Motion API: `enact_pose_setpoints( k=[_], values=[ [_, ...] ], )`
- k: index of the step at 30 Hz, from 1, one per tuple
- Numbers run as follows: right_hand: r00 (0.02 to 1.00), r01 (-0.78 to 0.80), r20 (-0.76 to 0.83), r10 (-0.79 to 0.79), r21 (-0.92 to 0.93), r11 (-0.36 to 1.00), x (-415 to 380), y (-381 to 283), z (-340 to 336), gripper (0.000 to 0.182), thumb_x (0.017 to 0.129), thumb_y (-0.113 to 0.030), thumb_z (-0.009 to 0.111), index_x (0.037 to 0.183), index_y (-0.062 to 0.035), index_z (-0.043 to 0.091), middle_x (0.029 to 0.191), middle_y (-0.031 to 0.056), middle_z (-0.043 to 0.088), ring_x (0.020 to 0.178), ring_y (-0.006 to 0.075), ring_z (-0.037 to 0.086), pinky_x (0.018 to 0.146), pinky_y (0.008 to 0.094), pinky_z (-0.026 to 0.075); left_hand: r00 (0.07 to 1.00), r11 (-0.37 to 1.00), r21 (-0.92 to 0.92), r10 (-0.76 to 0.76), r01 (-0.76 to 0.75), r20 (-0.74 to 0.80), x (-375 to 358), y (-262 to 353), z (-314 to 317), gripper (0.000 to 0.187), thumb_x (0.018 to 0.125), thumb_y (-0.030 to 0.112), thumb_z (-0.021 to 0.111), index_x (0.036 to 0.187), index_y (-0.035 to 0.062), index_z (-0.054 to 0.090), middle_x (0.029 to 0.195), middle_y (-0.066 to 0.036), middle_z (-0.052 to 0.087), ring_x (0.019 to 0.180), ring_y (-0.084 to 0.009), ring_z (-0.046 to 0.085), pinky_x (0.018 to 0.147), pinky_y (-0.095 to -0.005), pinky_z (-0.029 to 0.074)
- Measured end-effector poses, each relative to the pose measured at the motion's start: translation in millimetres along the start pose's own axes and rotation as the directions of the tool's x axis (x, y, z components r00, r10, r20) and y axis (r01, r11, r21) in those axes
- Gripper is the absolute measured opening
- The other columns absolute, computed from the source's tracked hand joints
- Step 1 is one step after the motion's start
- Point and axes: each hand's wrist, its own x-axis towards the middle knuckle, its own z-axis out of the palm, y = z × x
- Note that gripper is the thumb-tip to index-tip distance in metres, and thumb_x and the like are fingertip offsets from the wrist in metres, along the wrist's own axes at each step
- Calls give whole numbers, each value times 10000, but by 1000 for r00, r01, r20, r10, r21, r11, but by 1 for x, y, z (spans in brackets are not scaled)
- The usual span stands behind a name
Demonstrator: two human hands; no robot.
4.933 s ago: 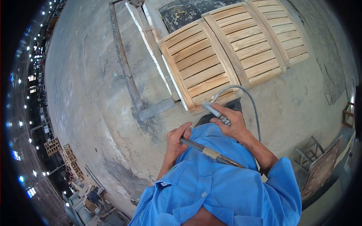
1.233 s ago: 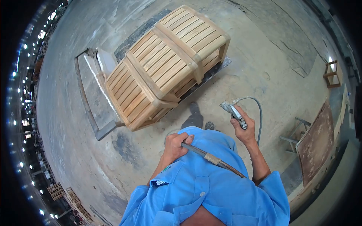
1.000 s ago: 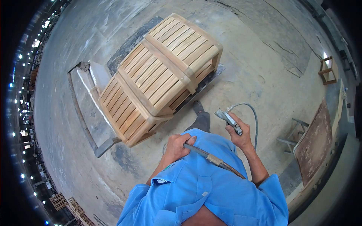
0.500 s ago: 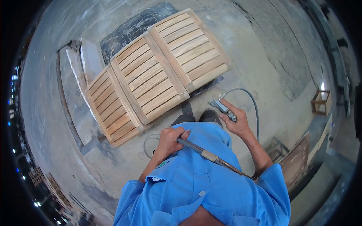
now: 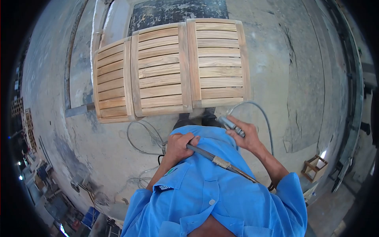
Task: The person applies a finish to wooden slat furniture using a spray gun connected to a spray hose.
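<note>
My left hand (image 5: pixel 179 147) is closed around the upper end of a dark slender tube (image 5: pixel 205 153) that slants across the front of the blue shirt. A tan wrapped band (image 5: pixel 221 162) circles the tube partway along. My right hand (image 5: pixel 246 136) grips a silver metal hand tool (image 5: pixel 232 125), which looks like an air blow gun. A grey hose (image 5: pixel 262 110) curves from near the tool's front end. Beyond both hands lie slatted wooden panels (image 5: pixel 184 71), side by side with light frames. Neither hand touches them.
Coiled thin hose (image 5: pixel 138 152) lies on the concrete floor at left. A small wooden frame (image 5: pixel 314 168) stands at right. Behind the panels is a dark scuffed surface (image 5: pixel 177 12). A metal bar (image 5: pixel 71 59) runs along the left, and assorted items crowd the lower left.
The view has turned, so the panels now appear more level and higher up. Both hands keep their holds; the right hand with its metal tool sits slightly lower in view.
</note>
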Motion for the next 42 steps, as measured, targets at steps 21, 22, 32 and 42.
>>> enact_pose_setpoints(
  k=[21, 22, 32, 42],
  values=[
    [988, 110, -105, -114, -41, 993, 142, 2, -48, 488, 873, -240, 801, 1332, -142, 665, 1084, 195, 747, 990, 325, 749, 825, 378, 577, 991, 999, 24, -36, 39, -126, 51, -17, -15, 310, 902, 193, 734, 664, 81, 568, 512, -148, 542, 481, -364, 582, 499, -454, 469],
    [997, 57, -47, -59, -43, 997, 144, 2, -45, 486, 879, -247, 795, 1337, -148, 663, 1084, 197, 746, 1005, 328, 745, 836, 382, 576, 992, 999, 19, -32, 34, -125, 53, -19, -17, 310, 902, 193, 734, 664, 81, 568, 512, -148, 542, 481, -364, 582, 499, -454, 469],
    [941, 117, -308, -137, -84, 990, 266, -26, -78, 456, 898, -255, 781, 1316, -102, 679, 1155, 199, 737, 1062, 292, 738, 882, 349, 564, 986, 994, 71, -69, 81, -152, 50, -47, -54, 319, 900, 195, 733, 660, 75, 560, 512, -142, 543, 479, -360, 589, 490, -452, 470],
    [988, 83, -120, -100, -140, 987, 241, -28, -62, 485, 929, -310, 757, 1351, -95, 654, 1033, 150, 770, 834, 227, 756, 759, 339, 582, 985, 995, 60, -73, 84, -158, 57, -57, -69, 310, 908, 200, 729, 670, 77, 573, 526, -147, 547, 484, -367, 584, 495, -458, 461]
  ],
)
